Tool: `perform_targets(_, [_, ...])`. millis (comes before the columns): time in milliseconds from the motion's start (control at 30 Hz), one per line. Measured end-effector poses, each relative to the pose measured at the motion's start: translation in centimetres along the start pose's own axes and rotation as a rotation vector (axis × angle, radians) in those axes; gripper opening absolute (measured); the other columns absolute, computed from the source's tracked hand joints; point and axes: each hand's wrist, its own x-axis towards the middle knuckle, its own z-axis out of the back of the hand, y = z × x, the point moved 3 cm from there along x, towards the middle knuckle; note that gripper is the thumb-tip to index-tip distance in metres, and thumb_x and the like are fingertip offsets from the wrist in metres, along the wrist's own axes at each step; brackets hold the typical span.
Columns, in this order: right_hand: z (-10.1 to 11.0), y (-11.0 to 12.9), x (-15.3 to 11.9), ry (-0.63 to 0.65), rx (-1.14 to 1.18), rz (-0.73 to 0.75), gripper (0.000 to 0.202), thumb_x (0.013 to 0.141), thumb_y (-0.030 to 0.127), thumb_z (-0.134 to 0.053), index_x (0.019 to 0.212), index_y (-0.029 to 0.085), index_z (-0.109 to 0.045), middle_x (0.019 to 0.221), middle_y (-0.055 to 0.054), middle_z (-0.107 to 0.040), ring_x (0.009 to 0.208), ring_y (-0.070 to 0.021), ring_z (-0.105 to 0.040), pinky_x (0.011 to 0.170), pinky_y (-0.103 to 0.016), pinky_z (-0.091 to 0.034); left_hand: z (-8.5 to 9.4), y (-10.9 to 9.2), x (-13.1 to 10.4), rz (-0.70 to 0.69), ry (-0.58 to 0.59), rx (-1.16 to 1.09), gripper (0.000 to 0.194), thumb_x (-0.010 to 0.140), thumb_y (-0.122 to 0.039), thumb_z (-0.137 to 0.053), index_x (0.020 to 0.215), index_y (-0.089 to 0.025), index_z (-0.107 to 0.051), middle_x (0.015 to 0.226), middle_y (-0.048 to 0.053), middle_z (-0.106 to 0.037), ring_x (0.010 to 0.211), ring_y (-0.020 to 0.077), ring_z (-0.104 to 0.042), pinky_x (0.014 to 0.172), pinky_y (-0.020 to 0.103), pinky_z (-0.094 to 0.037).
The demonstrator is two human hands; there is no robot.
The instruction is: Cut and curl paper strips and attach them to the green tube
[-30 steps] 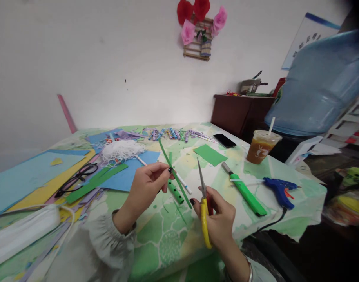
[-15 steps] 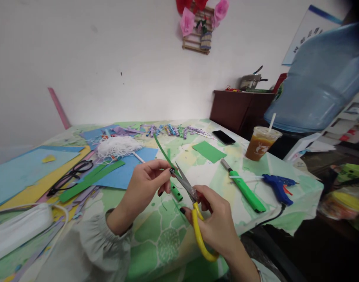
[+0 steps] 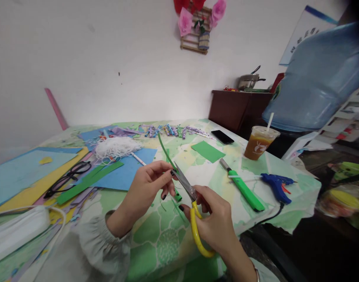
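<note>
My left hand [image 3: 151,188] pinches a thin green paper strip [image 3: 165,150], which curves up and away from the fingertips. In my right hand [image 3: 213,215] is a pair of scissors with yellow handles [image 3: 198,235]; the blades point up and left, slightly parted, around the strip at my left fingertips. Below the blades lies a green paper tube with dark dots [image 3: 177,195], partly hidden by my left hand. Thin green offcuts [image 3: 178,209] are on the tablecloth beneath my hands.
To the right are a green utility knife [image 3: 245,192], a blue glue gun [image 3: 278,187], an iced drink [image 3: 259,143] and a phone [image 3: 222,136]. Green paper [image 3: 208,151] lies ahead. White string [image 3: 116,148], glasses [image 3: 68,178] and a power strip [image 3: 19,231] are at left.
The hands have hardly moved; the scissor blades sit a little closer together on the strip. The dotted tube shows less behind my left hand. The whole view has shifted slightly.
</note>
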Motion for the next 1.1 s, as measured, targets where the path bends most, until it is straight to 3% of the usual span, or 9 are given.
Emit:
perform_targets(300, [-0.14, -0.04, -0.12, -0.066, -0.057, 0.063, 0.03, 0.077, 0.03, -0.065, 0.103, 0.017, -0.059, 0.077, -0.003, -0.058, 0.061, -0.0127, -0.051, 0.052, -0.023, -0.04, -0.21, 0.1, 0.14, -0.007, 0.021, 0.016, 0.014, 0.081, -0.028, -0.061, 0.081, -0.014, -0.06, 0.051, 0.0, -0.063, 0.042, 0.0088, -0.053, 0.039, 0.017, -0.039])
perform_targets(567, [-0.35, -0.01, -0.3, -0.094, -0.072, 0.075, 0.033, 0.077, 0.028, -0.066, 0.107, 0.016, -0.058, 0.077, -0.004, -0.059, 0.065, -0.0148, -0.054, 0.057, -0.025, -0.044, -0.5, 0.2, 0.02, -0.047, -0.084, -0.085, 0.011, 0.079, -0.024, -0.064, 0.08, -0.014, -0.059, 0.05, -0.001, -0.063, 0.041, 0.0072, -0.052, 0.038, 0.015, -0.038])
perform_targets(1100, [-0.6, 0.02, -0.42, -0.139, -0.068, 0.084, 0.036, 0.074, 0.028, -0.069, 0.106, 0.014, -0.06, 0.073, -0.004, -0.058, 0.058, -0.013, -0.05, 0.05, -0.023, -0.042, -0.94, 0.39, -0.21, -0.092, -0.109, -0.111, 0.008, 0.079, -0.021, -0.064, 0.078, -0.014, -0.061, 0.05, -0.002, -0.062, 0.042, 0.0071, -0.054, 0.038, 0.014, -0.04])
